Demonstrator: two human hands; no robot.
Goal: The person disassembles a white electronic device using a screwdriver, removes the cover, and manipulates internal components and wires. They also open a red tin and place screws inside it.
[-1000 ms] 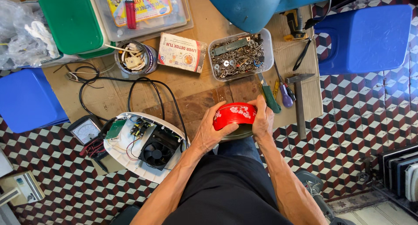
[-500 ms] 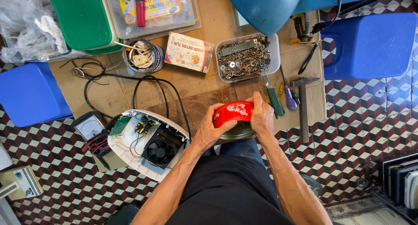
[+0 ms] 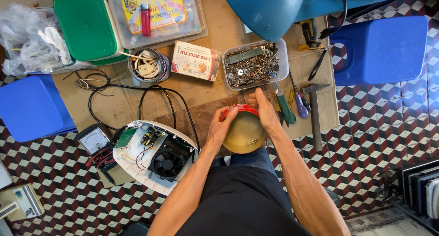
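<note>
Bright, even daylight; perhaps slight edge distortion

A small flat carton, white with red ends and a round picture, lies on the table between a tin of oddments and a clear tub of screws. Behind it, a yellow and red printed card shows inside a clear lidded box. A meter's pale dial face sits at the table's left edge.

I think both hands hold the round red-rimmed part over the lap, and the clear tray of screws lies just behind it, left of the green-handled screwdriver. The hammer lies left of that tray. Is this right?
Not quite: the head view shows the hammer right of the clear tray of screws, beyond the green-handled screwdriver. Both the left hand and right hand do hold the round red-rimmed part.
</note>
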